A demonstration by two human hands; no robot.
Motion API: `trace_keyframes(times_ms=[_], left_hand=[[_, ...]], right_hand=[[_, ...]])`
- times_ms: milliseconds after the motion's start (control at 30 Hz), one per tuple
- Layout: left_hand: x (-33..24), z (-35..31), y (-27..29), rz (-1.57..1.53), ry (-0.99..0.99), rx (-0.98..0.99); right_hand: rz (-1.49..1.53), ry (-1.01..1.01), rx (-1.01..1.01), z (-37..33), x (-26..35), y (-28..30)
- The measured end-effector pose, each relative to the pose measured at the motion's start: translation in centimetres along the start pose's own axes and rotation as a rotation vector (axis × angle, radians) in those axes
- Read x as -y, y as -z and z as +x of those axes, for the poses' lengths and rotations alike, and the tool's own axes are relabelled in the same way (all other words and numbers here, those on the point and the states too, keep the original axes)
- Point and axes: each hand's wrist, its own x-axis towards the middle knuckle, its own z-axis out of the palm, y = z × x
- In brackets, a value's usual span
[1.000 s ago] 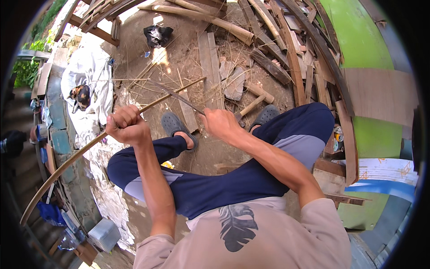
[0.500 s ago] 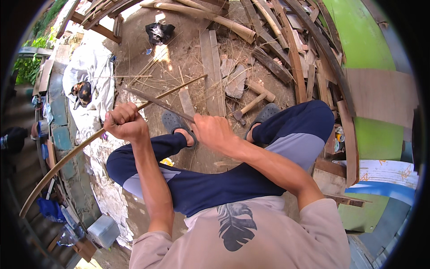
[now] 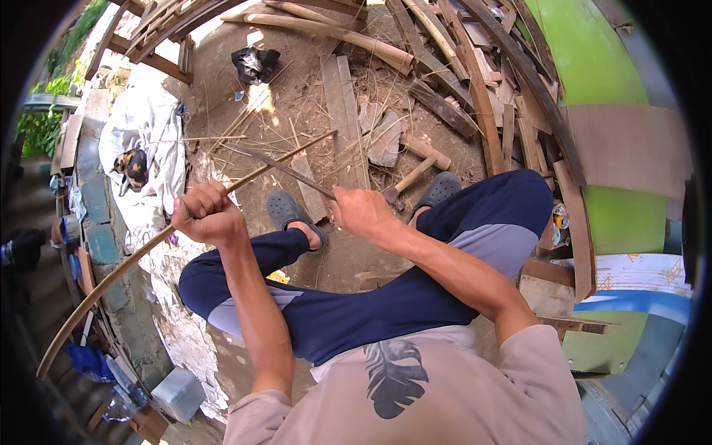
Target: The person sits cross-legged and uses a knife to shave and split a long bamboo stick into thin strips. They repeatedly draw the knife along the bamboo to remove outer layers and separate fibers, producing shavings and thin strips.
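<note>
My left hand (image 3: 210,215) is closed in a fist around a long, thin strip (image 3: 96,295) of light brown wood or bamboo. One end of the strip curves down to the lower left; the other reaches forward past the middle of the ground. In my right hand (image 3: 365,213) is a long, narrow, dark-bladed knife (image 3: 300,176), its handle hidden by my fingers. The blade points forward and left, crossing the strip beyond my left fist. Whether blade and strip touch is hard to see.
A wooden-handled tool (image 3: 412,176) lies between my feet, near a short wooden piece (image 3: 437,156). Planks (image 3: 343,111) lie ahead. Timber (image 3: 475,96) is heaped at the right. A patched animal (image 3: 132,167) rests on white cloth (image 3: 159,122) at the left.
My right hand and the knife have shifted a little to the right, so the blade crosses the strip farther from my left fist. My left hand keeps its grip on the strip.
</note>
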Motion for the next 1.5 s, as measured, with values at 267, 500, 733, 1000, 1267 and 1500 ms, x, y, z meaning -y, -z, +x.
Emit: trace_keyframes(times_ms=[267, 500, 733, 1000, 1267, 1500], left_hand=[[0.5, 0.4, -0.9, 0.015, 0.001, -0.012], [0.2, 0.4, -0.4, 0.042, 0.014, -0.072], [0.3, 1.7, 0.4, 0.054, 0.017, -0.127], [1.0, 3.9, -0.3, 0.079, 0.022, -0.204], [1.1, 4.9, -0.1, 0.058, 0.047, -0.202], [0.6, 5.2, 0.8, 0.083, 0.033, -0.238]], right_hand=[[-0.009, -0.345, 0.120, 2.2, -8.8, -4.6], [0.023, -0.123, 0.024, 2.8, -3.1, -2.9], [-0.001, -0.259, 0.087, 7.8, -10.6, -6.6], [0.021, -0.323, 0.169, 10.2, -15.5, -8.3], [-0.034, -0.315, 0.137, 10.8, -20.4, -10.9], [-0.093, -0.248, 0.150, 11.1, -19.4, -12.6]])
